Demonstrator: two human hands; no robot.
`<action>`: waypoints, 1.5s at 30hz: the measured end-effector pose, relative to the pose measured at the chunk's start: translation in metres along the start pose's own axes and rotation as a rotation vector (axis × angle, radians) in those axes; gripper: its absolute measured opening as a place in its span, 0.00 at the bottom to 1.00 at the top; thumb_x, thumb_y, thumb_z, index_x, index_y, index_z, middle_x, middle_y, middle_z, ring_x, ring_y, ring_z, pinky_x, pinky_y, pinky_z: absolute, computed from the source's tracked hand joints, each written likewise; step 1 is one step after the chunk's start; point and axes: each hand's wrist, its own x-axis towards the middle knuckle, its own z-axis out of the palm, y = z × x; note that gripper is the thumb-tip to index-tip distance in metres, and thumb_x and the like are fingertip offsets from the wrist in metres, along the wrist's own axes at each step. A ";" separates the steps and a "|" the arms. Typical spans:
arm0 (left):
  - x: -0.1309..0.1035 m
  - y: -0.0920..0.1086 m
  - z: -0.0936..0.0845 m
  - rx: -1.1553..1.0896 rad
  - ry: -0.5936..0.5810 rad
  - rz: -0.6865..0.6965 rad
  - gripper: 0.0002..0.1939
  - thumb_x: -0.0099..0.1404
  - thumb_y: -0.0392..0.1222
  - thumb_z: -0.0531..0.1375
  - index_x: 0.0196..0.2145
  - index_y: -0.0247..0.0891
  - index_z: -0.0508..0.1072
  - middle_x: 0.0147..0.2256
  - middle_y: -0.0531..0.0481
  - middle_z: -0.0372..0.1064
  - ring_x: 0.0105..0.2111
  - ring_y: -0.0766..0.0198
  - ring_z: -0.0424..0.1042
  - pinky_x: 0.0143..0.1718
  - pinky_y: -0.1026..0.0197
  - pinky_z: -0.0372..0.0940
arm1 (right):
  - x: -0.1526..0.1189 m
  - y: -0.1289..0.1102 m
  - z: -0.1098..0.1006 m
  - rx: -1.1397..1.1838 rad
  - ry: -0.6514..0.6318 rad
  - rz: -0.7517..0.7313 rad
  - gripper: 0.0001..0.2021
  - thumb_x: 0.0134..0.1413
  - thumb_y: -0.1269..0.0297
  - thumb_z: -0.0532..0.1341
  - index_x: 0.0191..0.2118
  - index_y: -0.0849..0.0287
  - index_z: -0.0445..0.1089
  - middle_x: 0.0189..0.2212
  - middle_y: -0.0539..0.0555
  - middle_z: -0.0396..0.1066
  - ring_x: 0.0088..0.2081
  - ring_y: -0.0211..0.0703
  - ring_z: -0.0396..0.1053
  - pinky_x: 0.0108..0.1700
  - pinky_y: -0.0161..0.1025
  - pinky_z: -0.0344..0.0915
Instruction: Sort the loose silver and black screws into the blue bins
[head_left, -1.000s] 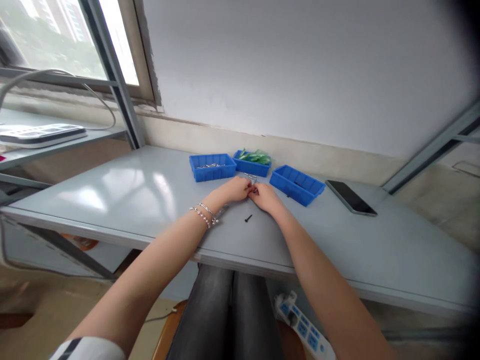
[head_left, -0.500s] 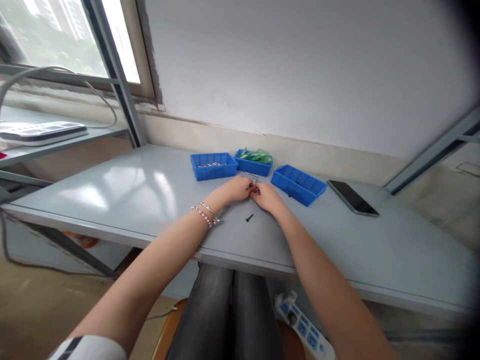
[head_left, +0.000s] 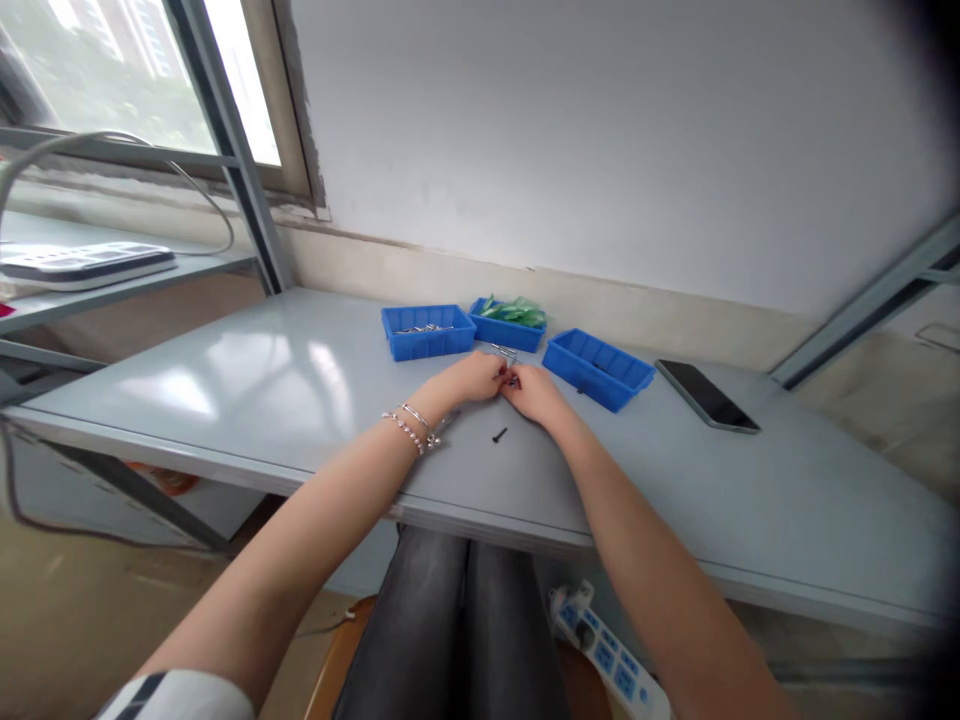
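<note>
My left hand [head_left: 480, 376] and my right hand [head_left: 532, 390] meet over the grey table, fingertips pinched together around something too small to make out. Just behind the fingers lie a few thin silvery pieces [head_left: 504, 350]. A dark screw [head_left: 500, 435] rests on the tabletop in front of my hands. Behind them stand three blue bins: the left bin [head_left: 431, 345] holds small metal parts, the middle bin [head_left: 510, 333] holds green plastic material, and the right bin [head_left: 596, 370] has a few small dark bits at its bottom.
A phone [head_left: 707, 396] lies on the table [head_left: 240, 400] at the right, beyond the right bin. Metal shelving [head_left: 247, 200] with a white device [head_left: 90, 262] stands at the left. Below the table edge is a power strip [head_left: 611, 655].
</note>
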 end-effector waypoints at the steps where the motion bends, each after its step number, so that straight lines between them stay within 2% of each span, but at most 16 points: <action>1: 0.000 0.000 0.000 0.000 0.001 0.002 0.12 0.61 0.36 0.48 0.36 0.33 0.70 0.34 0.41 0.70 0.34 0.59 0.68 0.36 0.60 0.61 | 0.000 0.000 0.000 -0.001 0.000 -0.001 0.08 0.51 0.67 0.55 0.35 0.62 0.69 0.31 0.57 0.68 0.36 0.43 0.66 0.35 0.35 0.57; 11: 0.000 -0.001 0.001 0.009 -0.004 -0.002 0.12 0.61 0.35 0.48 0.37 0.33 0.69 0.35 0.41 0.70 0.35 0.56 0.68 0.34 0.58 0.60 | 0.000 0.001 0.000 -0.004 0.005 -0.003 0.07 0.51 0.66 0.55 0.34 0.61 0.69 0.31 0.56 0.68 0.35 0.42 0.65 0.33 0.35 0.55; 27: 0.001 0.000 0.001 0.026 -0.005 0.012 0.12 0.60 0.35 0.48 0.36 0.33 0.70 0.35 0.41 0.70 0.35 0.58 0.68 0.35 0.60 0.60 | 0.000 0.001 0.000 0.008 0.003 -0.001 0.07 0.51 0.67 0.55 0.35 0.62 0.69 0.32 0.57 0.68 0.34 0.42 0.65 0.33 0.35 0.56; 33: 0.001 0.000 0.002 0.024 -0.005 0.003 0.12 0.61 0.36 0.48 0.37 0.33 0.70 0.34 0.42 0.70 0.34 0.57 0.68 0.34 0.60 0.60 | 0.001 0.003 0.003 0.024 0.030 -0.018 0.06 0.49 0.67 0.56 0.33 0.61 0.69 0.28 0.55 0.68 0.31 0.41 0.64 0.31 0.34 0.53; 38: 0.003 -0.009 -0.003 -0.065 -0.059 -0.050 0.11 0.57 0.35 0.54 0.38 0.35 0.71 0.36 0.45 0.70 0.35 0.61 0.68 0.35 0.63 0.59 | 0.001 0.004 0.003 0.106 0.047 0.003 0.03 0.47 0.67 0.59 0.27 0.61 0.69 0.25 0.53 0.66 0.28 0.37 0.61 0.28 0.33 0.51; 42: 0.002 -0.022 -0.011 -0.047 0.018 -0.014 0.16 0.51 0.37 0.61 0.39 0.35 0.70 0.39 0.45 0.68 0.41 0.60 0.65 0.41 0.63 0.59 | 0.003 0.006 0.003 0.148 0.092 0.029 0.03 0.47 0.67 0.59 0.27 0.60 0.69 0.23 0.51 0.65 0.26 0.36 0.60 0.28 0.32 0.50; 45: 0.001 -0.030 -0.012 -0.005 -0.032 -0.105 0.19 0.49 0.39 0.63 0.40 0.34 0.71 0.38 0.44 0.68 0.40 0.58 0.65 0.39 0.63 0.59 | 0.004 0.007 0.003 0.187 0.148 0.060 0.05 0.48 0.65 0.59 0.29 0.60 0.69 0.23 0.51 0.65 0.27 0.36 0.60 0.29 0.32 0.52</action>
